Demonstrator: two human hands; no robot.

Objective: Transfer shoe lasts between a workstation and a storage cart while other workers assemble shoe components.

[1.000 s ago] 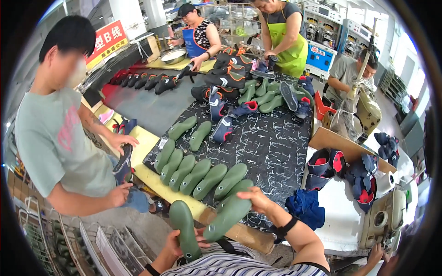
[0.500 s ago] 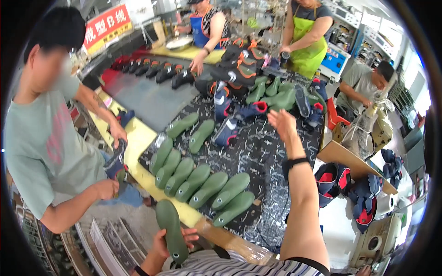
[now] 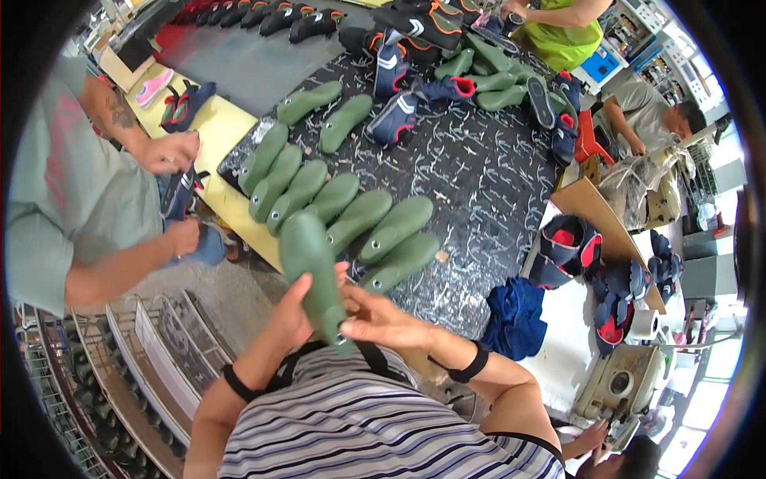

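A green shoe last is held up in front of my striped shirt, its broad end pointing away from me. My left hand wraps round its side. At the narrow lower end, my right hand has thumb and fingers closed on the same last. Just beyond, a row of green lasts lies on the black patterned table cover, partly hidden by the held one. Two more lasts, one of them a single last, lie behind the row. Dark blue shoes with red linings stand farther back.
At left a person works on a dark blue shoe. A pile of lasts occupies the far right of the table. Blue cloth and lined shoes sit at right. A wire rack stands lower left.
My right hand has come back from the far pile of lasts to the held last. My left hand has raised that last. The view has tilted down.
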